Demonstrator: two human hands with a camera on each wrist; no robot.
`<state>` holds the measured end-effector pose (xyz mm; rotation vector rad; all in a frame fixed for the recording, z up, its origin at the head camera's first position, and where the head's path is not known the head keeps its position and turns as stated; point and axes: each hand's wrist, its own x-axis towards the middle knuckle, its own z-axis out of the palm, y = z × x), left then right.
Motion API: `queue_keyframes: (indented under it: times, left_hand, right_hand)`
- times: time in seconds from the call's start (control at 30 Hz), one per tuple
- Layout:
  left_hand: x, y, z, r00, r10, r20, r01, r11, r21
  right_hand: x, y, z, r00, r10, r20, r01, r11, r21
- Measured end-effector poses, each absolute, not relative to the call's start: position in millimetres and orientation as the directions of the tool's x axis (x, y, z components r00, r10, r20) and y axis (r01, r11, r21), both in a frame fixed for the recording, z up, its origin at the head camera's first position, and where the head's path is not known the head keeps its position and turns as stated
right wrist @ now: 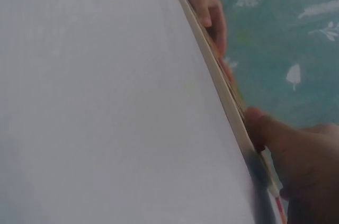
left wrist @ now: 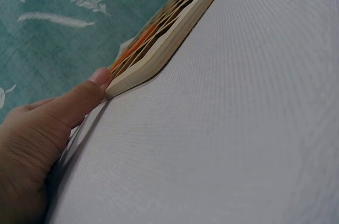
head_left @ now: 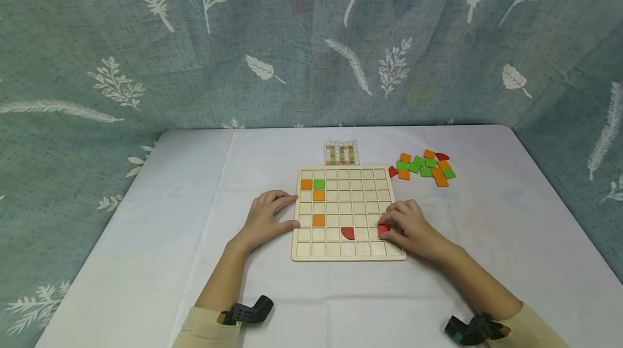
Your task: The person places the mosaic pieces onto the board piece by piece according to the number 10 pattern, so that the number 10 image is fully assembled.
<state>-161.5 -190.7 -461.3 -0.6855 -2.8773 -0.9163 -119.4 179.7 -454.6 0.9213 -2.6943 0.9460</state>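
Note:
A wooden grid board (head_left: 333, 251) lies on the table. It holds a green square tile (head_left: 318, 183), orange square tiles (head_left: 318, 220) and a red quarter-round tile (head_left: 348, 233). My left hand (head_left: 266, 217) rests at the board's left edge, thumb and fingers spread apart and touching the rim. Over the right side of the grid, my right hand (head_left: 413, 232) pinches a red tile (head_left: 384, 228) between thumb and fingers. Part of that tile is hidden by the fingers. The right wrist view has the right thumb (right wrist: 260, 123) low over the board's edge.
Beyond the board's far edge lies a small pattern card (head_left: 342, 153) with a coloured grid. To its right are scattered loose tiles: several green (head_left: 425, 172) and orange (head_left: 439, 178) squares, and red pieces (head_left: 442, 156). A leaf-patterned cloth (head_left: 292, 67) hangs behind the white table (head_left: 253, 153).

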Motion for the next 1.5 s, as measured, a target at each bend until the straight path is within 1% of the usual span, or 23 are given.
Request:
queue_keyframes:
  times: [0.17, 0.33, 0.4, 0.6, 0.73, 0.93, 1.07, 1.3, 1.5]
  left_hand:
    - [-162, -191, -461, -0.903, 0.395, 0.167, 0.419, 0.727, 0.544]
    - [-162, -191, -461, -0.902, 0.398, 0.169, 0.422, 0.729, 0.539]
    - [-162, -191, -461, -0.902, 0.396, 0.172, 0.423, 0.729, 0.539]
    - [-162, -190, -461, -0.903, 0.394, 0.173, 0.422, 0.729, 0.54]
    - [-161, -190, -461, -0.906, 0.39, 0.164, 0.414, 0.731, 0.543]
    - [-160, -190, -461, -0.909, 0.388, 0.15, 0.402, 0.724, 0.561]
    - [-160, -189, -461, -0.906, 0.39, 0.166, 0.413, 0.725, 0.551]
    - [-161, -191, -461, -0.898, 0.397, 0.19, 0.433, 0.721, 0.541]
    - [-162, -191, -461, -0.906, 0.391, 0.163, 0.412, 0.722, 0.555]
  right_hand:
    - [-120, 175, -461, -0.79, -0.513, 0.336, -0.601, 0.54, -0.589]
    - [-119, 171, -465, -0.801, -0.468, 0.372, -0.584, 0.475, -0.658]
    - [-119, 170, -464, -0.817, -0.444, 0.367, -0.562, 0.471, -0.681]
    - [-119, 164, -460, -0.852, -0.41, 0.327, -0.512, 0.516, -0.687]
    - [-118, 162, -458, -0.866, -0.399, 0.302, -0.485, 0.523, -0.701]
    - [-119, 168, -456, -0.856, -0.389, 0.339, -0.51, 0.535, -0.674]
    - [-124, 175, -448, -0.879, -0.353, 0.319, -0.473, 0.578, -0.665]
    - [-142, 187, -439, -0.877, -0.288, 0.386, -0.477, 0.622, -0.62]
    - [-164, 197, -434, -0.893, -0.247, 0.377, -0.439, 0.666, -0.603]
